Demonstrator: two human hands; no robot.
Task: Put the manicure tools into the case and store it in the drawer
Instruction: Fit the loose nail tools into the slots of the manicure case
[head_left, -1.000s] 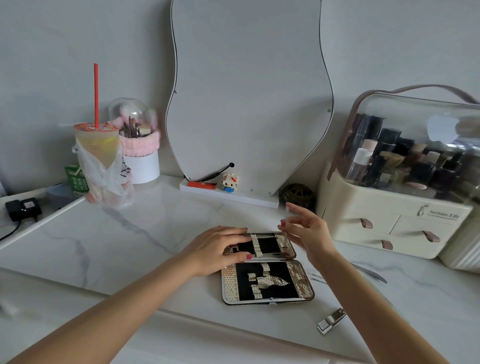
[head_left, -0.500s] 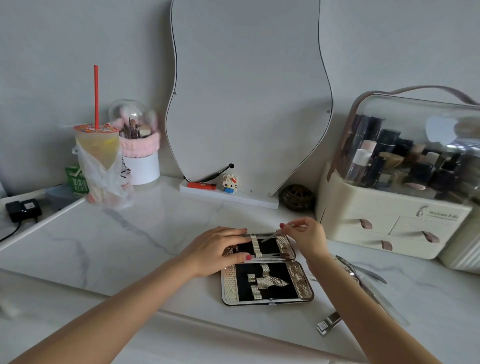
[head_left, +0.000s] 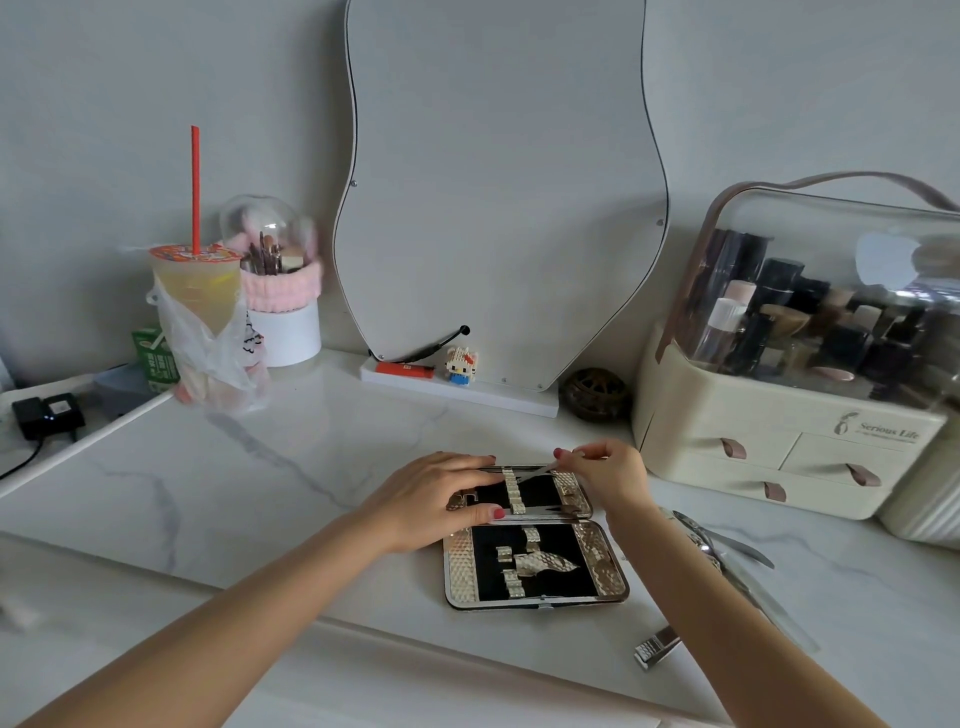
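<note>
Our left hand lies flat, fingers straight, pressing the far half of the open manicure case at lower centre of the frame. Our right hand pinches a thin metal tool over that half — more tools lie at lower right, near the drawer organiser.

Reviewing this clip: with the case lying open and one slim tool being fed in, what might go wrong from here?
1. The right hand pinches only the end of the thin tool while aiming its tip at the strap; it may miss the loop or slip.
2. The left hand covers the left part of the case, so a loop there may be blocked.
3. The nail clipper lies near the front edge of the table; the right forearm might knock it off.
</note>
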